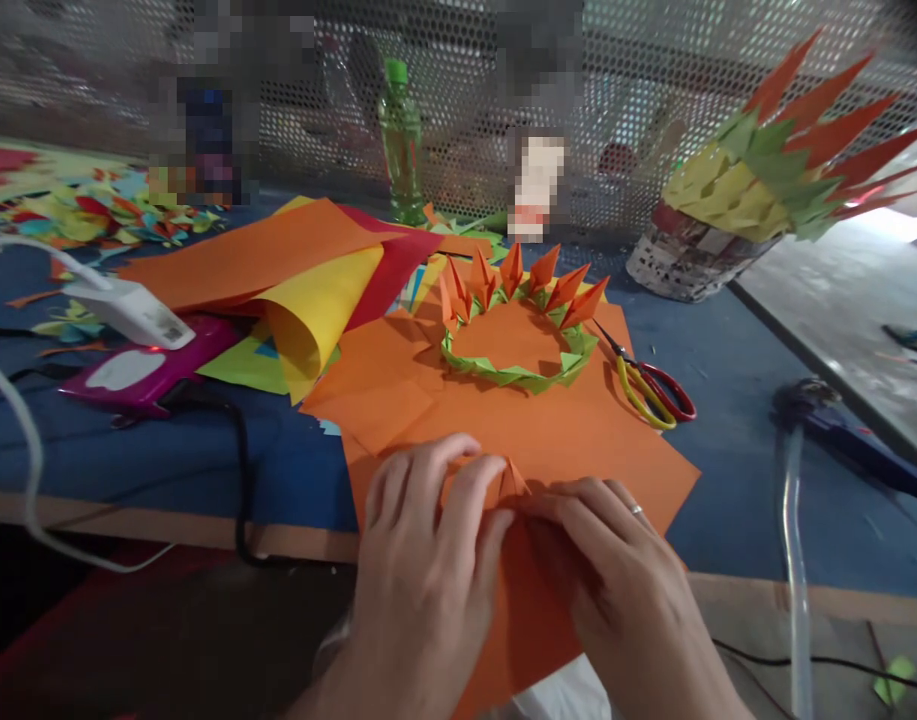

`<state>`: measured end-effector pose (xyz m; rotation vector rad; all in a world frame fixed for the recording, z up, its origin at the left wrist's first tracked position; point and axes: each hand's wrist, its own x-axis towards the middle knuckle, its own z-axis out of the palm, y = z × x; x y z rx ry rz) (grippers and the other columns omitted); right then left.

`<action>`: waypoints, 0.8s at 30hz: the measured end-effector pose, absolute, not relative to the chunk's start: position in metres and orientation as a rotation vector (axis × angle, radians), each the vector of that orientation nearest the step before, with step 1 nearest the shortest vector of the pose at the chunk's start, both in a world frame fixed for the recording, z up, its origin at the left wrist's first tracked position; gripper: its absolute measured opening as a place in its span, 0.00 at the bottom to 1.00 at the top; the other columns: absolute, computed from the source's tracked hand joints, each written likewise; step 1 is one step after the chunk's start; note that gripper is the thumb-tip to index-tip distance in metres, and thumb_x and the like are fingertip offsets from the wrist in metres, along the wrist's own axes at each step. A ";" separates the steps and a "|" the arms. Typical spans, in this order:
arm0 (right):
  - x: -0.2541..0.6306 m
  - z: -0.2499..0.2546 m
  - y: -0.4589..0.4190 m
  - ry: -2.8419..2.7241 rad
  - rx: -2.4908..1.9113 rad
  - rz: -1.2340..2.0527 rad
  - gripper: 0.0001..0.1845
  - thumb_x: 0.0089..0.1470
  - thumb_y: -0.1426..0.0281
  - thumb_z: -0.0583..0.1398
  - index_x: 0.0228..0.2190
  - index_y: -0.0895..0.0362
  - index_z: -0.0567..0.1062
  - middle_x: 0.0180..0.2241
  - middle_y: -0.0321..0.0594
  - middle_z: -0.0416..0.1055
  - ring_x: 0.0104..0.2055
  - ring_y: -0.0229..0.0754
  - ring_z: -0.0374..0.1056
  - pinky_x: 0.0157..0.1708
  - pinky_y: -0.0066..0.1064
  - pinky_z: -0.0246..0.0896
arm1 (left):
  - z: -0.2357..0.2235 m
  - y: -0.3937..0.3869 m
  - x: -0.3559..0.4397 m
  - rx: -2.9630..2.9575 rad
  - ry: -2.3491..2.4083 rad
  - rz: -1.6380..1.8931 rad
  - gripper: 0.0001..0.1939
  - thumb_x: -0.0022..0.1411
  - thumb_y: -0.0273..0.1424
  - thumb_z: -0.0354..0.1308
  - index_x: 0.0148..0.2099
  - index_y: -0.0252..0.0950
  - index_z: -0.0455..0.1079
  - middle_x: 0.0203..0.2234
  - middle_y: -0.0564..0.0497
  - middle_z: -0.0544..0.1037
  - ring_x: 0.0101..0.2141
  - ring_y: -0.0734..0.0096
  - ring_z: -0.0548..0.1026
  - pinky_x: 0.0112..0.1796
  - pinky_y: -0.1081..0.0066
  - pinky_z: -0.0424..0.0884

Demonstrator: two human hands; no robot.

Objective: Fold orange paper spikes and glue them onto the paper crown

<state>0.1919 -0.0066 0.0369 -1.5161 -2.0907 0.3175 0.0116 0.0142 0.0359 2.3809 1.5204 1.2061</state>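
Observation:
Between my two hands is a small folded piece of orange paper (512, 478), its pointed tip showing above the fingers. My left hand (432, 530) pinches it from the left with thumb and forefinger. From the right, my right hand (608, 550), with a ring on one finger, has its fingertips closed on the same piece. Both hands rest over large orange paper sheets (623, 450) at the table's front edge. Just beyond them lies a green folded-paper ring (518, 375) with several orange paper points standing along its far side. Scissors (649, 390) with red and yellow handles lie right of the ring.
Coloured paper sheets (278, 250) and paper scraps (98, 205) lie left. A pink power strip (150, 370) holds a white charger (132, 305). A green bottle (402, 150) stands behind; a paper-covered container (698, 250) leans right. A glue gun (855, 430) with a clear stick lies right.

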 end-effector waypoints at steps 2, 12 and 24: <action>0.195 0.038 -0.007 -2.118 -1.444 0.304 0.19 0.61 0.81 0.54 0.48 0.51 0.73 0.43 0.39 0.72 0.43 0.40 0.67 0.42 0.32 0.67 | 0.034 0.004 0.013 2.365 1.387 1.290 0.10 0.67 0.21 0.59 0.49 0.37 0.72 0.43 0.48 0.77 0.44 0.64 0.73 0.51 0.59 0.65; 0.202 0.038 -0.014 -2.215 -1.319 0.173 0.23 0.57 0.84 0.52 0.50 0.56 0.75 0.50 0.44 0.70 0.52 0.42 0.64 0.49 0.34 0.68 | -0.002 -0.013 0.025 2.554 1.231 1.376 0.05 0.68 0.24 0.60 0.45 0.34 0.76 0.42 0.49 0.84 0.45 0.65 0.80 0.58 0.60 0.68; 0.202 0.038 -0.020 -2.209 -1.262 0.021 0.17 0.58 0.82 0.56 0.46 0.59 0.77 0.46 0.43 0.75 0.52 0.40 0.65 0.50 0.31 0.68 | 0.009 -0.009 0.002 2.524 1.233 1.316 0.10 0.67 0.22 0.59 0.48 0.38 0.78 0.44 0.54 0.85 0.47 0.66 0.79 0.59 0.60 0.63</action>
